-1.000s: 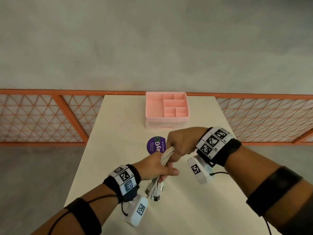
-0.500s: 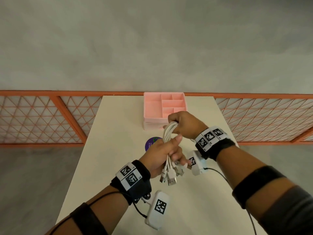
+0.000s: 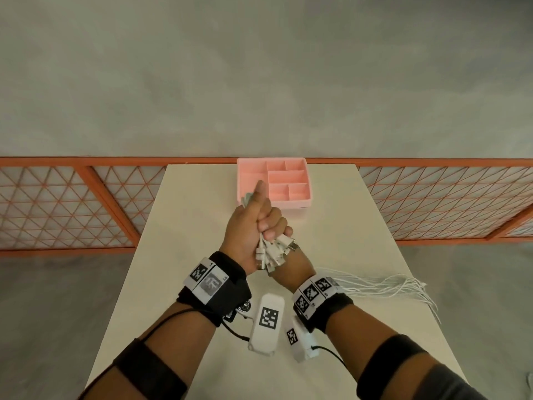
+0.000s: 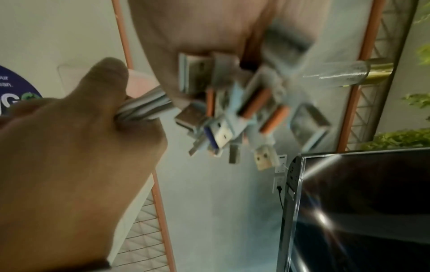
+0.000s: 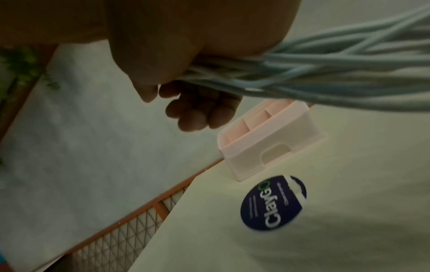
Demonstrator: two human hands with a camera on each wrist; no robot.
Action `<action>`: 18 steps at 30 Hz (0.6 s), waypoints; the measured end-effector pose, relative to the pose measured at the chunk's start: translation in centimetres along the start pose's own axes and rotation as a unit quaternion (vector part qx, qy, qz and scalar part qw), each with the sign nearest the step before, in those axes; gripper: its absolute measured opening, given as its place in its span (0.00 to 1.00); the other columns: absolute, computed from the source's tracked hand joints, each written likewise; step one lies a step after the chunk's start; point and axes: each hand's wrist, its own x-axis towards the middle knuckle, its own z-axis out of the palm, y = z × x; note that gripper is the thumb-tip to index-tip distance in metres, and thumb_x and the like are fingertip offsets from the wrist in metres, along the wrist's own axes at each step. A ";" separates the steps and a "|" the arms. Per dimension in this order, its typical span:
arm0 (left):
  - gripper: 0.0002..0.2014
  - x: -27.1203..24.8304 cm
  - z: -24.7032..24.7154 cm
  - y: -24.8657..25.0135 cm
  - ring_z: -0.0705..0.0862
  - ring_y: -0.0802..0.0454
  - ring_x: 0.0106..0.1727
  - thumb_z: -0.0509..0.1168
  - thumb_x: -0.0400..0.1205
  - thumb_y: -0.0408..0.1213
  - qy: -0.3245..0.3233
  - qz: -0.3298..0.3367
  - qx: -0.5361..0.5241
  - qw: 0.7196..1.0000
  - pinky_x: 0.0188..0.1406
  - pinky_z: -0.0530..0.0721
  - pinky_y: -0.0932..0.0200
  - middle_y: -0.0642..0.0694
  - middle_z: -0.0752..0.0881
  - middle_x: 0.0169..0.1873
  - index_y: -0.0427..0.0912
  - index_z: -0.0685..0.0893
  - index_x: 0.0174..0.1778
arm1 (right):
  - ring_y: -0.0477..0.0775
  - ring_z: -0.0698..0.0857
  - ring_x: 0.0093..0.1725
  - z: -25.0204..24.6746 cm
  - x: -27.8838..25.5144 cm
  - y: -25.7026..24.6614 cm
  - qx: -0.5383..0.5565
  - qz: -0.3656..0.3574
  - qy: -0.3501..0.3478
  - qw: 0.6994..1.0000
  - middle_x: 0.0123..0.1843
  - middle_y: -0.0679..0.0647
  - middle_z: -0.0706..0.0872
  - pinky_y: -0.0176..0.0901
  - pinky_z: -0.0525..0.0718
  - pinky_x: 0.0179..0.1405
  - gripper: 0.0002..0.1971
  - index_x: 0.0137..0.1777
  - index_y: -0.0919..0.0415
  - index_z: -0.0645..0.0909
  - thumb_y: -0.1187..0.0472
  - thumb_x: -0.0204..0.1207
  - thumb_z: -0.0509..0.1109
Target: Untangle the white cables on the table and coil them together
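My left hand [image 3: 253, 223] is a raised fist with the thumb up, gripping a bundle of white cables [image 3: 389, 287] just above their USB plugs [image 3: 274, 255], which hang below the fist. In the left wrist view the thumb [image 4: 104, 77] presses the cables [image 4: 144, 106] beside the blurred plugs [image 4: 232, 119]. My right hand is hidden under the left fist in the head view; only its wrist [image 3: 294, 265] shows. In the right wrist view the right hand [image 5: 200, 110] has its fingers curled round the cables [image 5: 325, 73]. The loose lengths trail right across the table [image 3: 202, 255].
A pink compartment organiser [image 3: 288, 194] stands at the table's far edge, just beyond my left thumb. A round dark blue sticker [image 5: 274, 202] lies on the table in front of it. Orange lattice railing [image 3: 72, 203] runs behind the table. The cable ends reach the right table edge.
My left fist has lifted and moved away from me toward the organiser. My right hand has come back from the far end of the bundle to below the left fist, and loose cable now fans out to the right.
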 end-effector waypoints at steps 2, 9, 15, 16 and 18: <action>0.28 0.0 -0.4 0.7 0.66 0.54 0.15 0.69 0.79 0.57 0.013 0.011 -0.019 1.000 0.33 0.81 0.52 0.51 0.64 0.13 0.45 0.65 0.22 | 0.63 0.87 0.50 -1.0 0.9 0.3 0.046 -0.006 -0.013 0.999 0.51 0.62 0.88 0.46 0.79 0.42 0.10 0.55 0.63 0.83 0.64 0.79 0.62; 0.23 -1.6 -0.4 2.0 0.64 0.53 0.13 0.67 0.81 0.50 -0.057 -0.012 0.124 0.991 0.31 0.80 0.52 0.50 0.61 0.13 0.42 0.68 0.27 | 0.64 0.86 0.38 -6.8 6.2 0.8 0.029 -0.008 0.085 0.996 0.36 0.54 0.85 0.55 0.85 0.40 0.10 0.42 0.57 0.77 0.55 0.84 0.62; 0.19 -2.9 -1.7 -0.3 0.65 0.55 0.14 0.66 0.81 0.45 -0.064 -0.188 0.178 0.964 0.30 0.81 0.55 0.51 0.62 0.14 0.45 0.70 0.26 | 0.65 0.79 0.33 -12.0 8.5 -0.8 -0.102 -0.033 0.117 0.987 0.30 0.54 0.78 0.52 0.79 0.32 0.18 0.37 0.57 0.71 0.48 0.86 0.59; 0.20 -2.9 -1.4 -0.2 0.65 0.56 0.14 0.64 0.82 0.46 -0.097 -0.227 0.145 0.958 0.30 0.82 0.56 0.53 0.63 0.13 0.45 0.70 0.25 | 0.65 0.79 0.33 -12.0 8.4 -1.3 -0.101 -0.026 0.112 0.988 0.29 0.54 0.78 0.53 0.79 0.32 0.18 0.36 0.57 0.70 0.48 0.86 0.59; 0.22 -3.0 -0.4 0.4 0.67 0.58 0.14 0.58 0.86 0.46 -0.166 -0.254 0.102 0.947 0.31 0.82 0.57 0.55 0.64 0.13 0.46 0.70 0.24 | 0.65 0.80 0.34 -11.3 8.1 -1.3 -0.055 -0.011 0.123 0.991 0.29 0.53 0.77 0.54 0.81 0.34 0.20 0.31 0.53 0.66 0.49 0.85 0.61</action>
